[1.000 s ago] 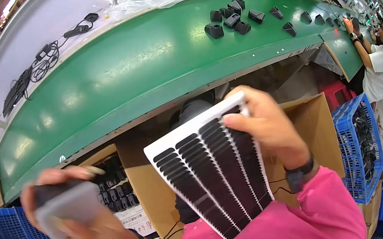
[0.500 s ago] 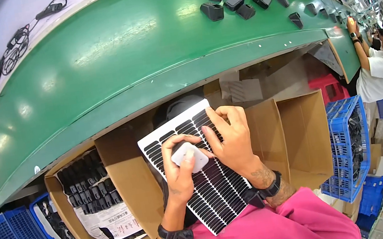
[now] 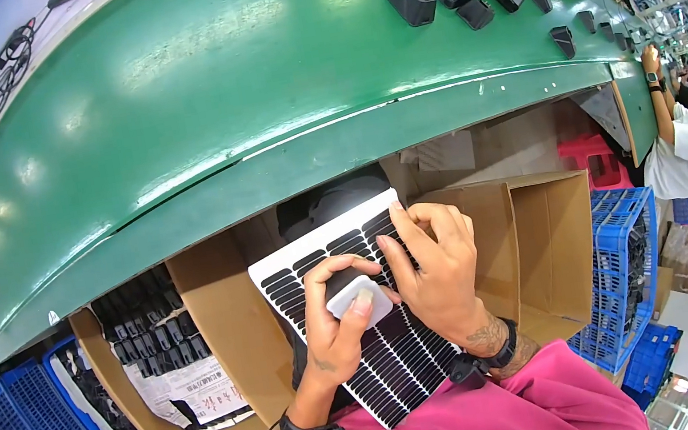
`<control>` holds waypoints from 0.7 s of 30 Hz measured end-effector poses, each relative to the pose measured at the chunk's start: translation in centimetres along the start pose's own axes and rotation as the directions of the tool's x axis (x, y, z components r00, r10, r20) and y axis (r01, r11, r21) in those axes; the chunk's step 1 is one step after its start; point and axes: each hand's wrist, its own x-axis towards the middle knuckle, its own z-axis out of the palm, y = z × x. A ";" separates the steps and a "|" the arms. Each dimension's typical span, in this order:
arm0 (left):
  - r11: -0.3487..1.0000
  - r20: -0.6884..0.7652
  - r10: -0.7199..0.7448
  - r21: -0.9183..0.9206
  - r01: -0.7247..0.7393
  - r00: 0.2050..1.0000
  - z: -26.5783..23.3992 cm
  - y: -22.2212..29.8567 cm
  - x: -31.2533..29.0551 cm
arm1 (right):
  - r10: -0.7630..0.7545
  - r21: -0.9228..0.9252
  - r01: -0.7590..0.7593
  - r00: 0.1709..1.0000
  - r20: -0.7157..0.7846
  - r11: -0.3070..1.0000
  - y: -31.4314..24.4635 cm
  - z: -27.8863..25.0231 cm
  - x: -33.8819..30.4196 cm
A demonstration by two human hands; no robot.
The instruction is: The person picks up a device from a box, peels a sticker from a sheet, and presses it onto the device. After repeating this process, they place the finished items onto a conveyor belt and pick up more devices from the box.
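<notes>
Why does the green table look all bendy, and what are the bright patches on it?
In the head view, the fisheye lens bends the green table; in that view, the pale patches look like glare on its glossy top, while the left hand and right hand look fairly sharp.

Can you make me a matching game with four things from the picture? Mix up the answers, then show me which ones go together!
Things:
1. Left hand
2. Black-striped sheet
3. Long worktable
4. Crate at the right

Matches:
A. Blue
B. Partly under the right hand
C. Green
D. Curled around a white-faced piece

Right pairs: 1-D, 2-B, 3-C, 4-A
</notes>
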 end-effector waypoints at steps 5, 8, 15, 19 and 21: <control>1.000 0.031 0.010 -0.022 -0.009 0.999 -0.3 -0.3 0.6 | 0.041 0.018 -0.042 0.999 0.005 0.999 0.0 -0.1 0.3; 0.999 0.068 -0.005 -0.033 0.007 0.998 -0.4 -0.2 1.1 | 0.085 0.112 -0.083 0.996 -0.015 0.990 0.5 0.0 0.2; 0.996 0.029 -0.055 -0.074 0.057 0.998 0.5 0.8 1.2 | 0.388 0.685 -0.340 0.917 0.090 0.644 0.8 -3.7 0.5; 0.967 0.058 -0.228 0.126 0.220 0.972 0.9 3.4 0.5 | 0.312 0.726 -0.675 0.724 0.615 0.134 -1.4 -7.5 1.2; 0.964 0.102 -0.262 0.076 0.255 0.960 1.4 4.7 -0.1 | 0.286 0.611 -0.755 0.655 0.699 0.237 -2.4 -8.6 1.3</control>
